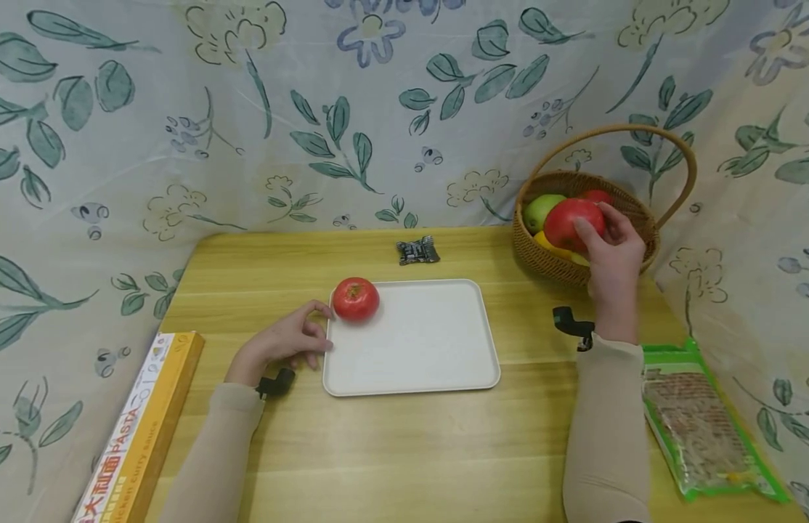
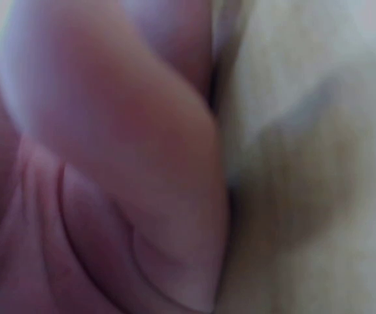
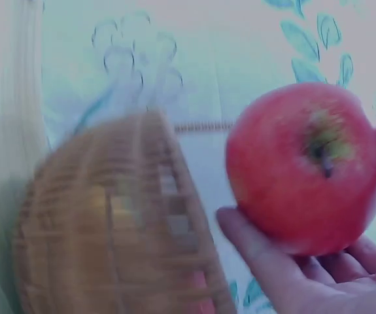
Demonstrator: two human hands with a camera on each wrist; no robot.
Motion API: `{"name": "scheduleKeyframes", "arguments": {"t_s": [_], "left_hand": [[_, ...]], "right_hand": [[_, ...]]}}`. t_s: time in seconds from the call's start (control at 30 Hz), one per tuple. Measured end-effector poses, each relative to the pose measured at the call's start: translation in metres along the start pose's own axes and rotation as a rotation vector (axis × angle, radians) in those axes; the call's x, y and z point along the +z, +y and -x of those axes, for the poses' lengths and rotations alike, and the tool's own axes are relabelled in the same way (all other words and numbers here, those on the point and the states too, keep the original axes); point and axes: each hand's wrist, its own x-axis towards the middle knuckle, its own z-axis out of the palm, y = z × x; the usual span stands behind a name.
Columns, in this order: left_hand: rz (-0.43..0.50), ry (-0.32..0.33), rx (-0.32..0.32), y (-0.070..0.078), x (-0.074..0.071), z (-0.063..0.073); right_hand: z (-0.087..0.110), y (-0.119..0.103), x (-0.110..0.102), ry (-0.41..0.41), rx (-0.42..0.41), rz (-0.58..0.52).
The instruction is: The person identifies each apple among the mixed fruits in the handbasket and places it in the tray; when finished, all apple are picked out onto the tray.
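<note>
My right hand [image 1: 615, 243] grips a red apple [image 1: 574, 226] between thumb and fingers, over the front of a wicker basket [image 1: 550, 260]. The right wrist view shows that apple [image 3: 305, 170] with its stem end facing the camera. Inside the basket are a green fruit [image 1: 542, 211], something yellow [image 1: 553, 245] and another red fruit [image 1: 597, 196], partly hidden. Another red apple [image 1: 356, 298] sits in the upper left corner of a white tray [image 1: 414, 349]. Loosely bent, my left hand [image 1: 283, 340] has its fingertips at the tray's left edge; its wrist view is blurred.
A small black packet [image 1: 417, 250] lies behind the tray. On the left is a yellow and white pasta box [image 1: 143, 428]; on the right, a green-edged clear food bag [image 1: 705, 428]. The basket's tall handle [image 1: 679, 138] arches above it. A flowered cloth [image 1: 378, 109] hangs behind the table.
</note>
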Motion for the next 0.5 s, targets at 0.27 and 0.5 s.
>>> {"name": "scheduleKeyframes", "arguments": {"t_s": [0.27,0.5], "left_hand": [[0.005,0.000,0.000,0.002,0.000,0.002],[0.002,0.001,0.002,0.003,0.000,0.002]], "right_hand": [[0.016,0.010,0.036,-0.141,-0.082,-0.097],[0.026,0.020,0.063,-0.217,-0.047,0.028]]}}
